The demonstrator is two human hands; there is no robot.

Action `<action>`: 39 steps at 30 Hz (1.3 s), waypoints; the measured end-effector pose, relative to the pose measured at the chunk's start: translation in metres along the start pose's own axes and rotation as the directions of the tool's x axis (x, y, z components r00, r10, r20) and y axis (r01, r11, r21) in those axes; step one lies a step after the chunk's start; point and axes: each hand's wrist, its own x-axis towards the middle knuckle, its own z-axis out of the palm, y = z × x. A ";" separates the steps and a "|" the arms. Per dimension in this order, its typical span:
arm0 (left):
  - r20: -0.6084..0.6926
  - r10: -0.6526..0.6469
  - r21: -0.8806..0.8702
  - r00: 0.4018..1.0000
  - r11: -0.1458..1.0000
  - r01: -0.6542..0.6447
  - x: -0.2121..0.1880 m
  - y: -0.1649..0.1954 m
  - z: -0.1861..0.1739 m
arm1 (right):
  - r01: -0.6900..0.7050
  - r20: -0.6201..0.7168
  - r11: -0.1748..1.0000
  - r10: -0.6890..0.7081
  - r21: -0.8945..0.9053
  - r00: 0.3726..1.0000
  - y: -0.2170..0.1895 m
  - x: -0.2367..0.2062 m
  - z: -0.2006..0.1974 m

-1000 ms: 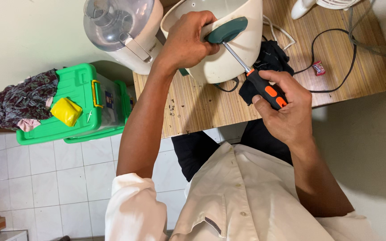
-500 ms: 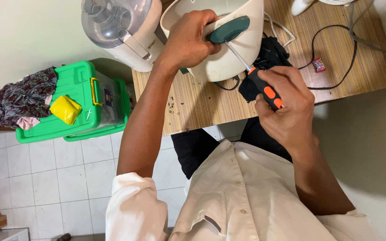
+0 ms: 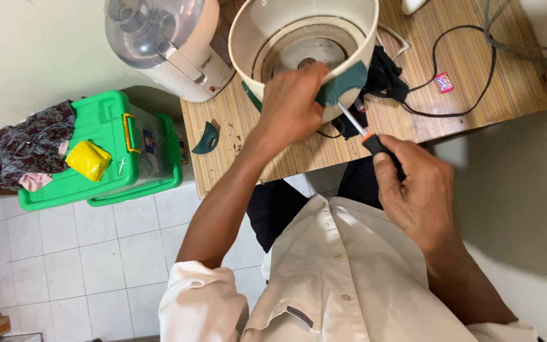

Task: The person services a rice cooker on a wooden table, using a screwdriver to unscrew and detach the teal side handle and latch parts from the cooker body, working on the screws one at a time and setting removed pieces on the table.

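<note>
Right hand [image 3: 416, 190], lower right of centre, fist closed round the screwdriver [image 3: 365, 135] handle — shaft angles up-left to a green fitting [image 3: 343, 83] on the cooker [image 3: 305, 44] wall. Left hand [image 3: 292, 104], frame centre, clamped over the cooker rim, thumb on that fitting. Cooker sits open at top centre on the table [image 3: 476, 101]. Loose green piece [image 3: 207, 138] lies left on the table. Black cable [image 3: 470, 69] at upper right. Blender [image 3: 166, 41] upper left — green box [image 3: 109, 152] on the floor, far left.
</note>
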 end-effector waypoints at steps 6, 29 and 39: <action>0.113 -0.020 -0.085 0.993 0.996 0.029 -0.030 0.013 0.008 | -0.071 0.014 0.996 0.071 0.056 0.997 0.024 -0.021 0.006; 0.656 0.046 -0.457 0.753 0.819 0.347 0.012 -0.047 0.036 | -0.031 -0.068 0.991 0.040 0.129 0.997 0.039 -0.064 0.031; 0.681 0.018 -0.480 0.733 0.767 0.427 0.013 -0.056 0.046 | 0.061 -0.137 0.997 -0.053 0.051 0.989 0.041 -0.064 0.041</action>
